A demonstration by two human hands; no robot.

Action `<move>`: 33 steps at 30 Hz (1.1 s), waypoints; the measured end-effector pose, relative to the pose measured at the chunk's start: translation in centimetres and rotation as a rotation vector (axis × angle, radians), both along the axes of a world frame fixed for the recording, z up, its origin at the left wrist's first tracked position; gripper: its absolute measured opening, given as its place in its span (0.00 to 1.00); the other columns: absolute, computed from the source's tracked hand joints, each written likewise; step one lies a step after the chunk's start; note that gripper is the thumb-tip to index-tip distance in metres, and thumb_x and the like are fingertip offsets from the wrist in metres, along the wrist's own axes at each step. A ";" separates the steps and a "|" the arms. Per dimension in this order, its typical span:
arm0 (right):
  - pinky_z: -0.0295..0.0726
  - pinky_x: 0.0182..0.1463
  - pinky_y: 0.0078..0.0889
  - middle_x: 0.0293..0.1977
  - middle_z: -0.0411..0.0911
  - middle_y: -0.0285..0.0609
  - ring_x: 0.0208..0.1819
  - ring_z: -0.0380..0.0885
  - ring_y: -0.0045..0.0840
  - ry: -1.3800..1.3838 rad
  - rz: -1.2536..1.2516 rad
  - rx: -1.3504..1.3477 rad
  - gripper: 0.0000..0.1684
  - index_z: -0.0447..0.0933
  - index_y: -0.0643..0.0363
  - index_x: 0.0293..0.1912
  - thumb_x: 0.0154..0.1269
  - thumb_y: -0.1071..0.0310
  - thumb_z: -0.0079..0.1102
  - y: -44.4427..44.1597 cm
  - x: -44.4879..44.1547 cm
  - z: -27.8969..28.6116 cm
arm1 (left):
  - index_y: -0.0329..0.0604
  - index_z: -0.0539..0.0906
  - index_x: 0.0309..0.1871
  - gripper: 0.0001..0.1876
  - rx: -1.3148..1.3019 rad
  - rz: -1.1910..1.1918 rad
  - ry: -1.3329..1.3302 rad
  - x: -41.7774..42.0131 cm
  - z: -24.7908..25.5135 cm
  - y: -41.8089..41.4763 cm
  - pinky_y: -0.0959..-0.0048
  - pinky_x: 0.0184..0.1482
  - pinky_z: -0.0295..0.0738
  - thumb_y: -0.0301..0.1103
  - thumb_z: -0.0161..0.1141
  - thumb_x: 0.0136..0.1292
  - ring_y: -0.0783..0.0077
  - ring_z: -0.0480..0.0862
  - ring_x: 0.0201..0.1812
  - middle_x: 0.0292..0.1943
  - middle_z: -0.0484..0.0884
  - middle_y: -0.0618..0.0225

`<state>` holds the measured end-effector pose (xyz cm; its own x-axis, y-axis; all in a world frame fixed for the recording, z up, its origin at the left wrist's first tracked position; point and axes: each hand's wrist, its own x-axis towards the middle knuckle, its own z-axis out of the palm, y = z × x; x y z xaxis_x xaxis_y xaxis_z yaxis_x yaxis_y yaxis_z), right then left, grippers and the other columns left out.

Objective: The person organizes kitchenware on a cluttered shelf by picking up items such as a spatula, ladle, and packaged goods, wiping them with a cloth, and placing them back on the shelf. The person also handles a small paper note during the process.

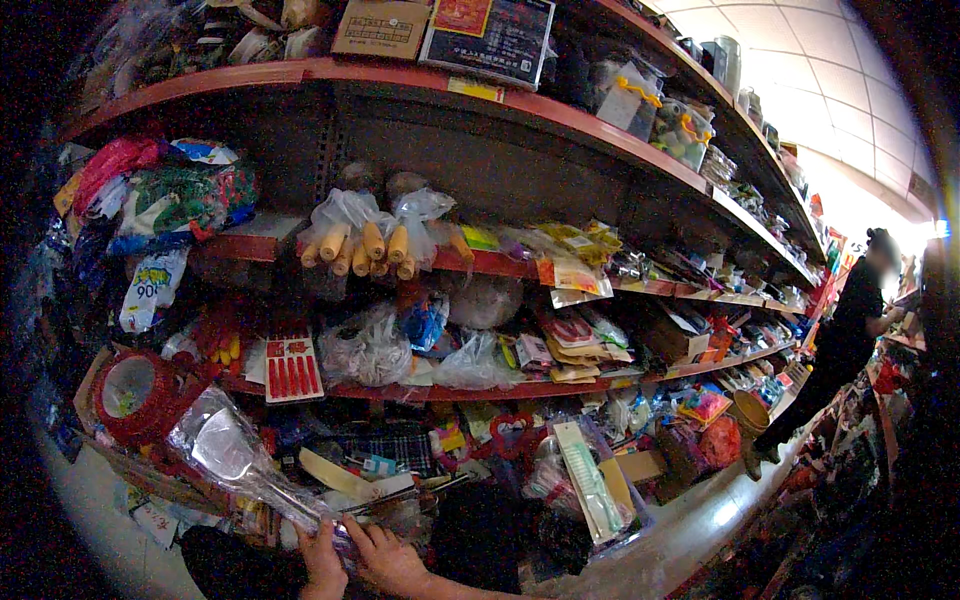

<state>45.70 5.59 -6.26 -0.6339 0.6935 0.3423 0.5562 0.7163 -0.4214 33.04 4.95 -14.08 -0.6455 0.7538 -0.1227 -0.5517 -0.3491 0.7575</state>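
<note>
Both of my hands are at the bottom of the view, close together on the narrow end of a metal spatula (pixel 225 442) in clear plastic wrap. My left hand (pixel 322 559) grips the wrapped handle from the left, with the thumb pointing up along it. My right hand (pixel 382 555) lies against the handle from the right, its fingers over the plastic. The broad shiny blade points up and left, in front of a red ring-shaped roll (pixel 133 397). Just beyond the hands, a pale flat strip (pixel 337 476) lies among mixed goods on the bottom shelf.
Wooden-handled tools (pixel 367 247) in plastic bags jut over a middle shelf edge. A card of red items (pixel 294 367) hangs at a lower shelf. A packaged green-and-white item (pixel 589 480) stands at the lower right. Farther right, a person in dark clothes (pixel 840 322) stands in the aisle.
</note>
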 end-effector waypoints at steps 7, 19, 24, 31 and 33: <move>0.75 0.32 0.40 0.42 0.69 0.51 0.35 0.73 0.41 -0.043 -0.004 0.080 0.37 0.59 0.56 0.60 0.52 0.55 0.58 1.1 0.6 -1.4 | 0.48 0.59 0.62 0.29 0.009 -0.138 -0.045 0.2 1.0 -0.2 0.67 0.45 0.71 0.31 0.56 0.58 0.66 0.73 0.45 0.49 0.71 0.65; 0.78 0.27 0.38 0.36 0.69 0.49 0.31 0.75 0.40 -0.172 0.016 -0.048 0.46 0.51 0.51 0.65 0.49 0.57 0.62 2.3 3.6 0.0 | 0.39 0.66 0.55 0.20 0.026 -0.377 0.072 0.2 3.6 0.0 0.67 0.50 0.69 0.33 0.54 0.61 0.69 0.72 0.48 0.50 0.71 0.65; 0.78 0.29 0.38 0.37 0.70 0.49 0.31 0.75 0.40 -0.137 0.017 -0.040 0.45 0.53 0.52 0.65 0.49 0.57 0.63 2.4 4.8 0.8 | 0.40 0.68 0.53 0.20 -0.048 -0.369 0.232 -1.0 1.3 -0.3 0.72 0.49 0.67 0.31 0.56 0.56 0.71 0.70 0.47 0.47 0.69 0.67; 0.78 0.32 0.42 0.45 0.69 0.54 0.34 0.74 0.44 -0.062 -0.055 0.172 0.48 0.54 0.58 0.62 0.43 0.59 0.68 4.9 8.7 6.1 | 0.41 0.71 0.45 0.15 -0.173 -0.341 0.631 -3.0 7.3 -1.8 0.75 0.49 0.66 0.31 0.55 0.54 0.74 0.69 0.45 0.42 0.68 0.69; 0.76 0.34 0.45 0.45 0.69 0.55 0.38 0.73 0.45 -0.041 -0.141 0.377 0.50 0.53 0.61 0.62 0.40 0.60 0.69 5.6 9.5 9.6 | 0.43 0.71 0.45 0.13 -0.186 -0.339 0.522 -4.8 6.3 -2.1 0.73 0.49 0.66 0.31 0.54 0.56 0.74 0.69 0.44 0.43 0.69 0.69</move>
